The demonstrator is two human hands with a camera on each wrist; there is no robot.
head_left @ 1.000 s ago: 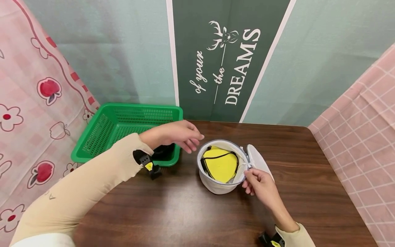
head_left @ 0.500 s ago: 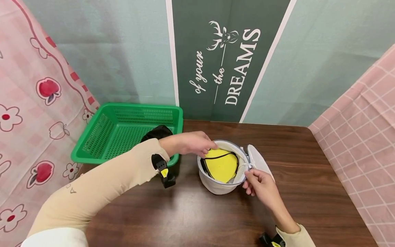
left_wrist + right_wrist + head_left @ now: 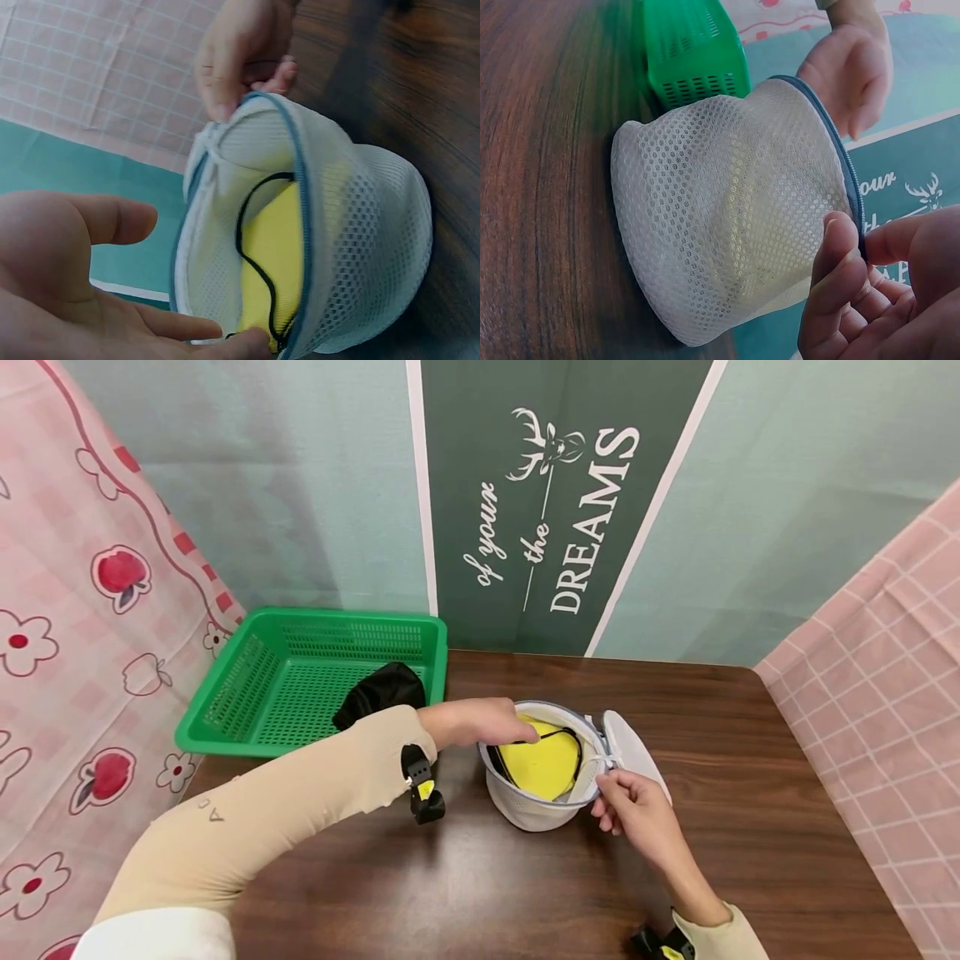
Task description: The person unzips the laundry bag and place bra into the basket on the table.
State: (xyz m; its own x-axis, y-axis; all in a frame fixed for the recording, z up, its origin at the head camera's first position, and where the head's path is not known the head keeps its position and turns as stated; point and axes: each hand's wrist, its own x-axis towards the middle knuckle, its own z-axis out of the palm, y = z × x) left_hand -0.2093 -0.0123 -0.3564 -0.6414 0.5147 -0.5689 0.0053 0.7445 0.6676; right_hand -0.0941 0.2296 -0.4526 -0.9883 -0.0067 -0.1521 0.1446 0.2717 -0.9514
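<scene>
A white mesh laundry bag (image 3: 528,814) with a blue-grey zipped rim stands on the table, its flap lid (image 3: 637,747) folded back to the right. Inside lies a yellow piece (image 3: 551,772) with thin black cords; its kind is unclear. My left hand (image 3: 480,722) reaches over the bag's left rim. In the left wrist view its thumb stands apart and its straight fingers (image 3: 180,326) dip in at the mouth, the tips close to the yellow piece. My right hand (image 3: 637,814) pinches the rim at the right side between thumb and fingers (image 3: 840,244).
A green plastic basket (image 3: 258,747) stands at the back left, with a black cloth item (image 3: 382,693) in it. Behind the brown table (image 3: 480,893) hangs a green cloth backdrop (image 3: 300,485), with pink cloths at both sides.
My left hand has moved right from beside the basket into the bag's mouth, uncovering the black item in the basket. My right hand keeps its pinch on the rim.
</scene>
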